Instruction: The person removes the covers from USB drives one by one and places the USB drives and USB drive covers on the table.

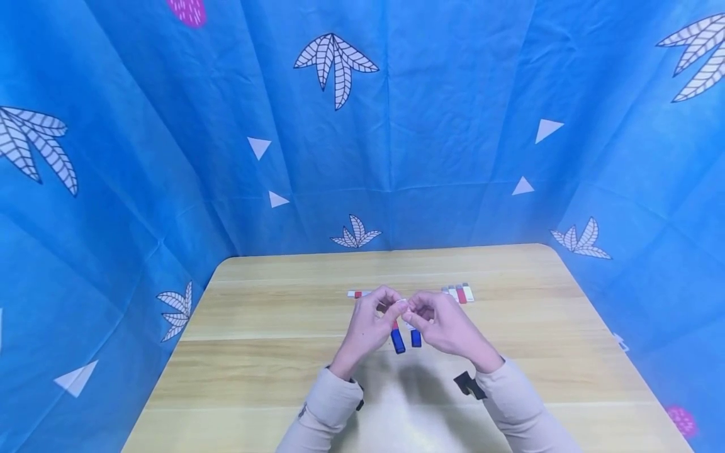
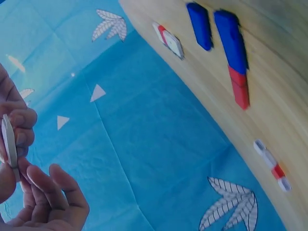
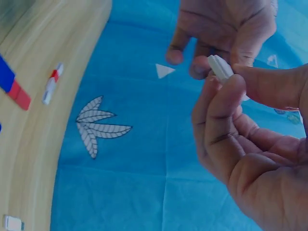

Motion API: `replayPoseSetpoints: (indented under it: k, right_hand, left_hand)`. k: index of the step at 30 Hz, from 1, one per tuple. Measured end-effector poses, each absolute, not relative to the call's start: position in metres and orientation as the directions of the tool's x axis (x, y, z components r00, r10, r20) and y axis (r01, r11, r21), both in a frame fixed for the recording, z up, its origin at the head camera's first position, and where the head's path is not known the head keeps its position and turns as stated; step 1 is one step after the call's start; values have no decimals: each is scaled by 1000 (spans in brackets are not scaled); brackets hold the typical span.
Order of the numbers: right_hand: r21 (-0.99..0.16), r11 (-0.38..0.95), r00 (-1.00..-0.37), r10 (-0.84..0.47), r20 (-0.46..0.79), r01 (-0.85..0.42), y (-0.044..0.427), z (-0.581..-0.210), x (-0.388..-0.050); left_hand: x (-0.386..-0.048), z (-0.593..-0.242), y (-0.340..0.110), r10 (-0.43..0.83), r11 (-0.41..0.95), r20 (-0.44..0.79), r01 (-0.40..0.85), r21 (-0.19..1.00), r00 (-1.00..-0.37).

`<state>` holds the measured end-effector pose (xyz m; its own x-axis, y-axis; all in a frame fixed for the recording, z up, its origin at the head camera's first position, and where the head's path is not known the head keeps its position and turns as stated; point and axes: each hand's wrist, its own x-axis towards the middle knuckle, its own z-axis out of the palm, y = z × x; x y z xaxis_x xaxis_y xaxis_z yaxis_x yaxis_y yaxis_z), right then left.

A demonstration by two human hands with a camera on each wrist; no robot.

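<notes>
Your left hand and right hand both pinch small white piece, fingertips nearly closed, above bench. Likely light, stiff, smooth; may slip. Hold broad faces near ends; avoid bending thin body.

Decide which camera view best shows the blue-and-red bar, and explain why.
The left wrist view: the blue-and-red bar appears whole and uncovered. The head view shows it smaller, its red end partly behind the left hand; the right wrist view crops its blue end at the edge.
</notes>
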<state>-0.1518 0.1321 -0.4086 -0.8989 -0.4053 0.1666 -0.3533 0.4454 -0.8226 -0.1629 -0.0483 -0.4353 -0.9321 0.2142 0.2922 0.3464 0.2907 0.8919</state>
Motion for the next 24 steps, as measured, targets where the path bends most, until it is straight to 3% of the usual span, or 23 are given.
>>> replayPoseSetpoints:
  k: [16, 24]
  right_hand:
    - [-793, 541, -927, -367, 79, -282, 135, -392, -154]
    - [-805, 544, -939, -342, 44, -236, 135, -390, -151]
  left_hand:
    - [-167, -436, -32, 125, 187, 121, 143, 972, -985]
    - [-168, -437, -28, 112, 176, 99, 118, 977, -989]
